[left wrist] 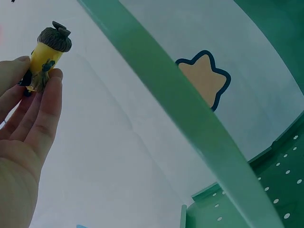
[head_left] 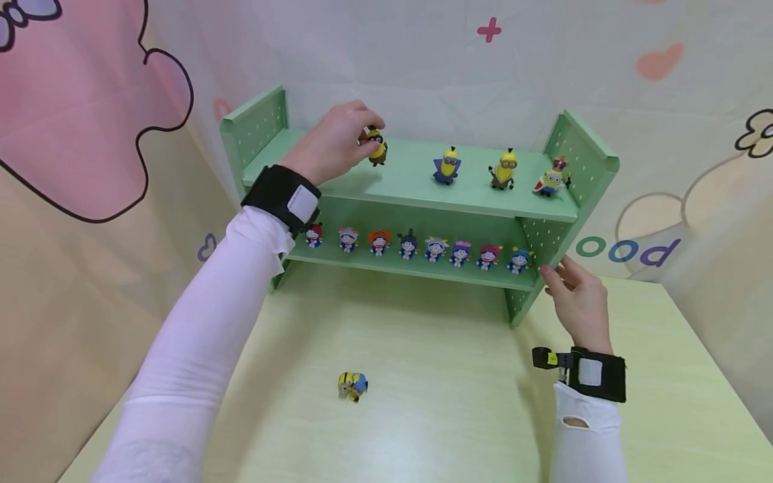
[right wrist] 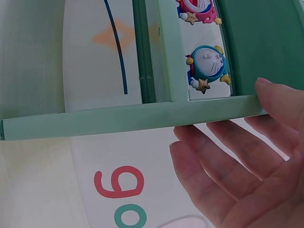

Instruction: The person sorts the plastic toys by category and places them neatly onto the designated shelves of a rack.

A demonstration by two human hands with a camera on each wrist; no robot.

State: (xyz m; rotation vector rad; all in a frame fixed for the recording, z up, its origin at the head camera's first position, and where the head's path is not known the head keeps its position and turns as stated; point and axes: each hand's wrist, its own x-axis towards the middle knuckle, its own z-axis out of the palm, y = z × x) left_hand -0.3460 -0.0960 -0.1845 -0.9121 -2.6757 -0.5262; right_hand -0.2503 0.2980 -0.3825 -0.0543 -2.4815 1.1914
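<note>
My left hand (head_left: 338, 142) pinches a yellow Minion figurine (head_left: 377, 149) between thumb and fingers, over the left part of the shelf rack's (head_left: 398, 191) top board. In the left wrist view the figurine (left wrist: 50, 54) shows a dark, acorn-like cap and a brownish grass-like skirt. Low on the rack's right side panel, my right hand (head_left: 578, 298) grips the edge. The right wrist view has the thumb (right wrist: 280, 97) on one side of that green panel (right wrist: 118, 118) and the fingers on the other.
Three Minion figurines stand on the top board's right half, including one with a crown (head_left: 551, 180). Several Doraemon figurines (head_left: 407, 247) line the lower board. A yellow-and-blue Minion figurine (head_left: 353, 385) lies on the pale table (head_left: 435, 416). A printed cloth (head_left: 423, 74) hangs behind.
</note>
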